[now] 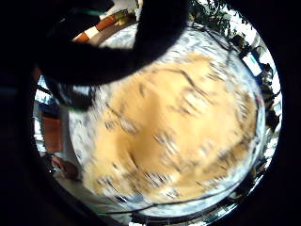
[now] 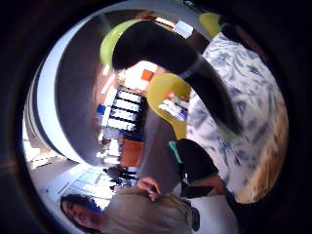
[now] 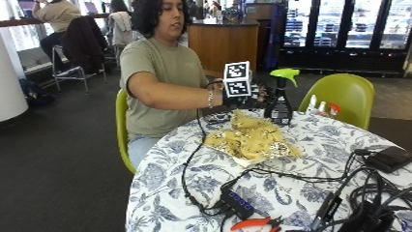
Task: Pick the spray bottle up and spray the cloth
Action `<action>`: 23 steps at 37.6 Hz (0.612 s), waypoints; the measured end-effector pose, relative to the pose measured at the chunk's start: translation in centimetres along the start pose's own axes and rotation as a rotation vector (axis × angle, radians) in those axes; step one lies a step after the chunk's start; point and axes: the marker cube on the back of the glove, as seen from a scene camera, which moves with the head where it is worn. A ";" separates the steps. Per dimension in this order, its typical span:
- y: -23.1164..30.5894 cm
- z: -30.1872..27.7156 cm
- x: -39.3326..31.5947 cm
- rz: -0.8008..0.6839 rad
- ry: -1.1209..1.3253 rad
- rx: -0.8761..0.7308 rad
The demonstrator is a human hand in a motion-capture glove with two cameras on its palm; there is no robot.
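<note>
No brand or writing can be read anywhere: the label on the spray bottle (image 3: 280, 99) shows only as a pale patch on its dark body. Seen from the outside view and working left to right, the person sits in a green chair (image 3: 121, 126) at the far edge of a round table (image 3: 193, 174) covered in a blue-and-white floral cloth, the forearm stretched level across that edge. The gloved right hand (image 3: 239, 99) is raised just above the tabletop beside the bottle; whether it touches the bottle, and how its fingers are set, cannot be told. The bottle stands upright near the far edge, with a bright green trigger head. Just in front of it, toward the table's middle, lies the crumpled yellow patterned cloth (image 3: 252, 139), which fills the little-finger palm view (image 1: 178, 127). Nearer the front edge lie a black hub (image 3: 237, 203) with cables and red-handled pliers (image 3: 254, 224).
</note>
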 end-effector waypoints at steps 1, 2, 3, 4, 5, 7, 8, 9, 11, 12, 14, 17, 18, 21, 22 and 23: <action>1.3 -0.6 0.3 -0.008 0.036 -0.018; 2.6 -1.3 0.6 -0.015 0.066 -0.034; 3.7 -1.9 0.9 -0.022 0.093 -0.047; 4.8 -2.4 1.1 -0.027 0.116 -0.058; 5.8 -3.0 1.4 -0.031 0.137 -0.066; 7.8 -4.0 1.7 -0.043 0.179 -0.076; 8.6 -4.5 1.9 -0.052 0.199 -0.078; 9.5 -5.0 2.0 -0.061 0.219 -0.079; 11.0 -5.7 2.1 -0.080 0.261 -0.084; 11.7 -6.0 2.2 -0.089 0.284 -0.089; 13.2 -6.6 2.2 -0.104 0.327 -0.101; 15.2 -7.6 2.4 -0.107 0.378 -0.121; 15.7 -7.9 2.6 -0.105 0.392 -0.127; 17.2 -8.9 3.0 -0.101 0.435 -0.130; 17.5 -9.1 3.2 -0.098 0.445 -0.128; 17.8 -9.3 3.3 -0.095 0.452 -0.125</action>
